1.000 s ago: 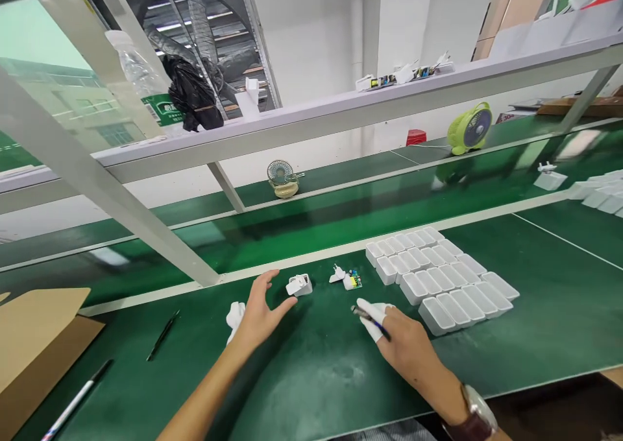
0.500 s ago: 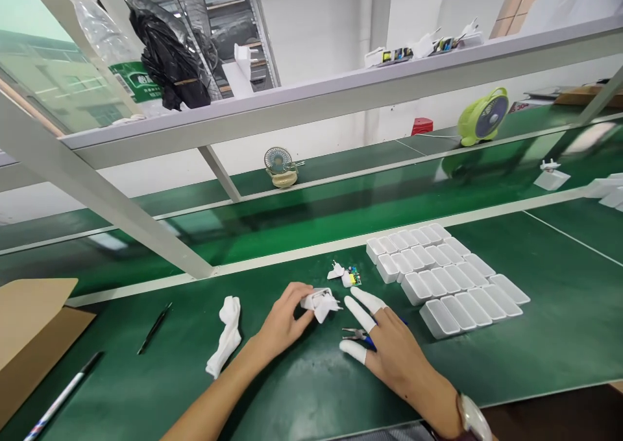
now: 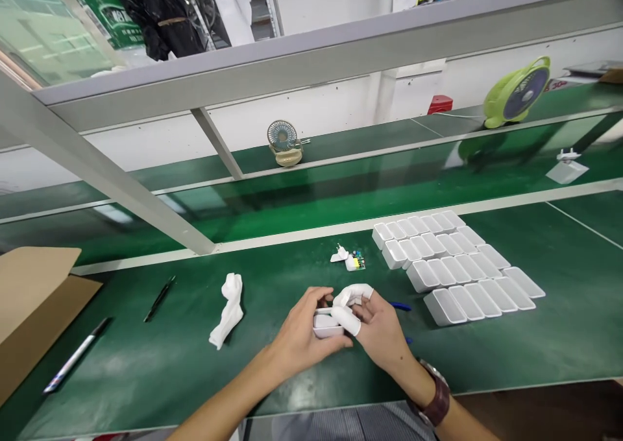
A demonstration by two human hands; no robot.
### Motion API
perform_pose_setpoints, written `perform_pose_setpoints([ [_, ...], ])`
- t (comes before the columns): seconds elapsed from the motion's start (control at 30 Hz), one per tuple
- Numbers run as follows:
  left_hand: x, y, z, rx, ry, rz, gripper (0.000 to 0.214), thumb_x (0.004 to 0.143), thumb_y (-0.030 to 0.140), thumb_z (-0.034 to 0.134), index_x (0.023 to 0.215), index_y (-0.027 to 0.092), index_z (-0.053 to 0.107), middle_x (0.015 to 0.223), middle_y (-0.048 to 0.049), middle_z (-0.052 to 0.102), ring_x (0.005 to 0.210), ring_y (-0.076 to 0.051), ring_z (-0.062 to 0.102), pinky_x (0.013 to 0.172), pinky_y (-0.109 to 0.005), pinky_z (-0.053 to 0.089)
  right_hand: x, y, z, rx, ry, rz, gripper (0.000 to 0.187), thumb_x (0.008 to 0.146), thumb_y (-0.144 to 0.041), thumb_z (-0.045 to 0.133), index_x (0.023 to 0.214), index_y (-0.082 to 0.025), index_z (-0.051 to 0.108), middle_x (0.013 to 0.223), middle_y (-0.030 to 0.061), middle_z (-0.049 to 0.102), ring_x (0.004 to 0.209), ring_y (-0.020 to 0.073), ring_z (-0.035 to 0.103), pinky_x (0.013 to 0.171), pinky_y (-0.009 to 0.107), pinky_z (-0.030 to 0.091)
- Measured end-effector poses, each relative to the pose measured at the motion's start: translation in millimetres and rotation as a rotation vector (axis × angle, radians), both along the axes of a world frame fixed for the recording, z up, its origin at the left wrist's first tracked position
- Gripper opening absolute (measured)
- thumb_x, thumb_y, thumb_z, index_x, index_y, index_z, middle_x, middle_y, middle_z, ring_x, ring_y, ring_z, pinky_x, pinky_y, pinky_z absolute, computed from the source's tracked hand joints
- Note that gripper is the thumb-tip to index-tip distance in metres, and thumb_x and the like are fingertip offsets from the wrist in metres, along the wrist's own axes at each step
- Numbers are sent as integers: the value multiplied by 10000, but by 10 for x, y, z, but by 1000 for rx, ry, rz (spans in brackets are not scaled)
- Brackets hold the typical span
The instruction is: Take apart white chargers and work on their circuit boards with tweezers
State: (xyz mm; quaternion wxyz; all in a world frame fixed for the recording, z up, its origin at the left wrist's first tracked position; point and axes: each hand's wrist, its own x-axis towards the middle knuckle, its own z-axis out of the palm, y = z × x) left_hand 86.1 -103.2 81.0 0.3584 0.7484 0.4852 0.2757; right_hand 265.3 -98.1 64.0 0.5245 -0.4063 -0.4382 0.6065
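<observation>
My left hand (image 3: pixel 306 327) is wrapped around a small white plastic charger case (image 3: pixel 327 331), holding it low over the bench. White finger cots cover fingers of my right hand (image 3: pixel 372 321), which is closed over the right end of that case. These fingers hide most of what lies between them. Just beyond my hands are a small circuit board (image 3: pixel 359 260) with yellow and blue parts and, beside it, a white plug piece (image 3: pixel 341 254). Blue-handled pliers (image 3: pixel 401 306) lie partly hidden behind my right hand.
Rows of open white cases (image 3: pixel 448 305) stand to the right. On the left lie a crumpled white cloth (image 3: pixel 228 311), black tweezers (image 3: pixel 160 298), a marker pen (image 3: pixel 75 360) and a cardboard box (image 3: pixel 39 298). A shelf beam (image 3: pixel 292 61) crosses above; a small fan (image 3: pixel 282 139) stands behind.
My right hand has moved from spread fingers beside the case to closing on it. The case has shifted slightly down and turned in my left hand. The view has tilted downward.
</observation>
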Motion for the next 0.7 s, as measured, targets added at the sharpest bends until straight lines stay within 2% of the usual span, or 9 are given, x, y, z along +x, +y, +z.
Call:
perform_pose_setpoints([
  [0.07,41,-11,-6,-70,4,52,525,809,305,763,1253,281,483,1126,-23,622,973,-195,635,862,-346,516,-10,-27,13,0,-1,7,360,707,-340,866,959,-204,648,969,62,716,858,197,705,825,331,599],
  [0.13,52,-5,-16,-89,-29,128,468,825,251,715,1230,277,481,1075,-7,645,915,-181,648,823,-329,521,5,-52,7,9,2,6,388,723,-327,856,1032,-212,651,1058,78,713,920,206,706,881,352,588],
  [0.2,45,0,-40,9,-48,203,520,807,193,692,1263,264,450,1098,-24,628,951,-190,640,861,-345,516,30,-67,-12,9,23,12,412,737,-322,847,1081,-220,645,1110,87,705,973,216,702,897,362,584],
  [0.27,35,-6,-72,184,-10,217,567,789,133,654,1297,244,430,1163,-66,579,1048,-219,604,920,-382,496,52,-71,-33,1,29,14,420,739,-321,846,1092,-223,639,1102,82,704,983,215,698,895,357,581],
  [0.33,30,-22,-102,325,69,180,594,779,105,631,1320,228,420,1171,-94,544,1064,-240,573,904,-398,491,71,-63,-43,-9,-3,15,431,743,-329,844,1102,-218,632,1045,64,703,933,194,695,870,333,579],
  [0.4,32,-37,-117,381,134,117,570,790,112,627,1311,223,426,1113,-93,552,979,-234,569,821,-378,491,94,-40,-36,-22,-52,41,466,781,-356,813,1173,-216,606,953,31,687,808,152,676,767,286,580],
  [0.53,42,-44,-95,363,126,-15,466,752,151,660,1174,227,478,974,-52,587,864,-219,556,756,-363,449,141,43,-16,-86,-89,207,529,889,-452,682,1328,-205,519,736,-35,621,550,97,558,485,209,471],
  [0.7,40,-46,-83,350,122,-40,584,668,146,654,1210,212,445,980,-55,595,856,-232,552,760,-382,423,136,102,-95,-214,-36,331,495,888,-541,632,1198,-156,610,626,-40,592,437,96,512,394,208,417],
])
